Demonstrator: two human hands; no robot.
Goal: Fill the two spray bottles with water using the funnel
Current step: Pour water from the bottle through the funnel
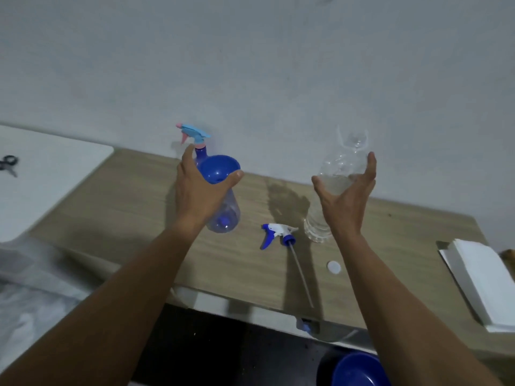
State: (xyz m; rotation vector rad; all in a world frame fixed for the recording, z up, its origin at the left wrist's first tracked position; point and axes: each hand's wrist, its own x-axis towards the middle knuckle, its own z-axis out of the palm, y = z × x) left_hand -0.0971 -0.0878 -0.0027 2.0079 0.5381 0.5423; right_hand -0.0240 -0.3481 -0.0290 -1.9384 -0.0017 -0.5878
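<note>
The left hand (200, 188) covers the spout of the funnel (217, 168) and the neck of the front spray bottle (227, 215); the rear spray bottle (195, 133) shows only its trigger head. The water bottle (342, 162) is blurred at its top and masked mid-body by the right hand (345, 196), contact unconfirmed. The blue basin (359, 370) is cut by the bottom edge.

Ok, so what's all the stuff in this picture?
table: 1, brown, by the wall
funnel: 1, blue, on near spray bottle
near spray bottle: 1, clear, left of middle
far spray bottle: 1, blue-pink head, behind funnel
spray head: 1, white-blue, lying mid-table
water bottle: 1, clear, right of middle
cap: 1, white, near front edge
papers: 1 stack, white, far right
board: 1, white, far left
scissors: 1, dark, on board
bowl: 1, blue, below table
left hand: 1, holding funnel
right hand: 1, open, at water bottle
</note>
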